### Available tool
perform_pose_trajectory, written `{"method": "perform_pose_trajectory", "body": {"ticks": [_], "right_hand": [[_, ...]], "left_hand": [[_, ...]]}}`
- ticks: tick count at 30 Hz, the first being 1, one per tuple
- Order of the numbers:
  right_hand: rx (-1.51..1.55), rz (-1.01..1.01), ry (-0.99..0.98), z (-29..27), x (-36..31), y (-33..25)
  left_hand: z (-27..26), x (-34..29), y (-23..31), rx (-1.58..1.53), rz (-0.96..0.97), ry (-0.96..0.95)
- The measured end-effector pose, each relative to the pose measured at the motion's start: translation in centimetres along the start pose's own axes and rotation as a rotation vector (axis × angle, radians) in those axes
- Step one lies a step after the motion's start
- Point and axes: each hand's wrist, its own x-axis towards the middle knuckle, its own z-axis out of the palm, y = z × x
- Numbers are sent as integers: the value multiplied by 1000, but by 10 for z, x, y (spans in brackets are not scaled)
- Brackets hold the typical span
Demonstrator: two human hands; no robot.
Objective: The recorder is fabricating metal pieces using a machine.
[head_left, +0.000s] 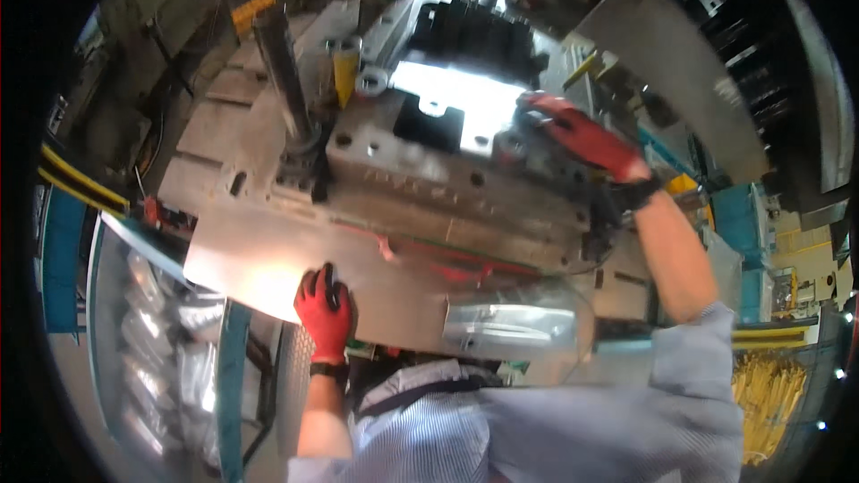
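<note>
My right hand (577, 132), in a red glove with dark fingertips, reaches over a heavy steel die (412, 179). Its fingers close at the right edge of a shiny sheet-metal piece (483, 103) lying on top, bright with glare. My left hand (327, 315), also red-gloved, is at the near edge of a flat metal plate (242, 259). Its fingers are loosely bent and a little apart, with nothing visible in them. Right of it on the plate lies a silvery formed metal part (510, 326). Blur hides the right fingertips' exact hold.
A steel guide post (286, 80) rises at the die's left, near a yellow cylinder (344, 76). Dark blocks (474, 36) stand behind the sheet-metal piece. A rack with shiny wrapped parts (148, 358) is at lower left. Teal bins (738, 215) stand at right.
</note>
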Motion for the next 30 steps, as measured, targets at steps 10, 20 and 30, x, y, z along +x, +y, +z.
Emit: {"method": "perform_pose_trajectory", "body": {"ticks": [10, 20, 30], "right_hand": [[454, 928, 192, 48, -298, -150], [857, 1349, -27, 190, -469, -224], [1204, 1280, 528, 305, -426, -148]], "left_hand": [[-86, -53, -73, -675, -621, 201], [-23, -106, -102, -727, -577, -647], [4, -73, -108, -508, -249, -945]]}}
